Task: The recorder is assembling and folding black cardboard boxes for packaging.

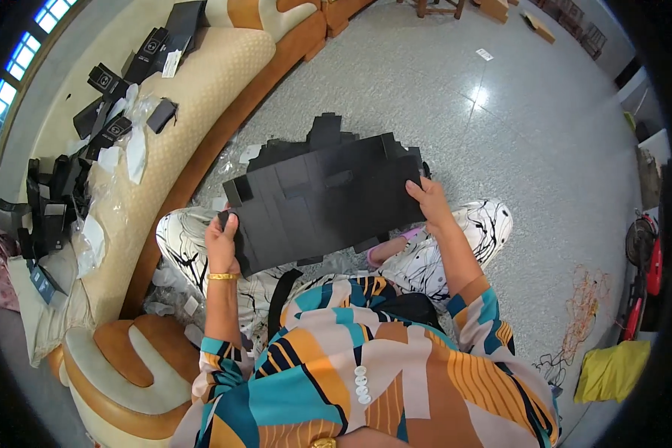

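Observation:
A large flat sheet of black cardboard (317, 205), with creases and slots like an unfolded box, spans the space between my hands. At its left edge, my left hand (222, 237) grips it with the thumb on top. My right hand (428, 200) pinches the opposite edge, thumb likewise on the upper face. The sheet tilts, its right end farther from me. Behind and partly under it, more black cardboard pieces (325, 131) show with stepped, tabbed outlines. The sheet hides most of them.
To the left, a cream sofa (224, 67) bears several small black boxes (110, 82), black wrappings and clear plastic (108, 190). More plastic (173, 280) lies on the floor by its base. Right, tangled orange cord (586, 306) lies near a yellow cloth (612, 371). Flattened cardboard (539, 28) lies far off.

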The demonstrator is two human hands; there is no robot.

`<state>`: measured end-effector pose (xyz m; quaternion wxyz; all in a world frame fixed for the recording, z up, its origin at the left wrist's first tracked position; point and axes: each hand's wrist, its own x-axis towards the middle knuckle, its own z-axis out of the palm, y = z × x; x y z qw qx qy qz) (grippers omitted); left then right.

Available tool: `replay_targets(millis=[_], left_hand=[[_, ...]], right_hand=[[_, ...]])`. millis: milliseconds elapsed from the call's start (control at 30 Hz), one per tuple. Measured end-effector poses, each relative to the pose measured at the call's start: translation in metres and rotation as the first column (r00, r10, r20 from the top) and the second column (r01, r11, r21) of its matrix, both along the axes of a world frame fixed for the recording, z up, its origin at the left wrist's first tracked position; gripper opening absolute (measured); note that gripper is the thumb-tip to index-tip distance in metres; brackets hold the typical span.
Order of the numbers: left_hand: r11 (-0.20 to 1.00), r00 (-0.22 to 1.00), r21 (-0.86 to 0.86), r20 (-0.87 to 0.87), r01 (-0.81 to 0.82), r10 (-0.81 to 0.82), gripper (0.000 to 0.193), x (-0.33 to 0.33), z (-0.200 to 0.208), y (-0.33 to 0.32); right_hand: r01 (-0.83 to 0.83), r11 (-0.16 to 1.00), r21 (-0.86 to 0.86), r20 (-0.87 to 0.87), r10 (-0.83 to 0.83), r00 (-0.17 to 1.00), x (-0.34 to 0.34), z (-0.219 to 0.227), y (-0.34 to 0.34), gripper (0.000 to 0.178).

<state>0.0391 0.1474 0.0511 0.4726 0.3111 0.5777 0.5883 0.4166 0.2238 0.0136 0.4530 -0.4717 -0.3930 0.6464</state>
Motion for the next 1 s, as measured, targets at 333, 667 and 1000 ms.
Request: replay_targets(millis=[333, 667, 1000], left_hand=[[0.988, 0.955, -0.097, 0.285, 0.117, -0.085, 0.020, -0.005, -0.009, 0.002], [0.963, 0.956, 0.084, 0.124, 0.255, -0.264, 0.017, 0.033, 0.005, 0.015], [0.995, 0.993, -0.010, -0.059, 0.100, -0.101, 0.026, 0.048, 0.012, -0.007]], right_hand=[[0.003, 0.997, -0.078, -0.389, -0.033, 0.921, 0.008, -0.002, -0.009, 0.031], [0.055, 0.946, 0.319, 0.537, -0.228, 0.812, -0.004, -0.014, 0.013, 0.060], [0.375, 0.812, 0.446, 0.649, -0.583, 0.489, -0.016, 0.004, 0.014, 0.034]])
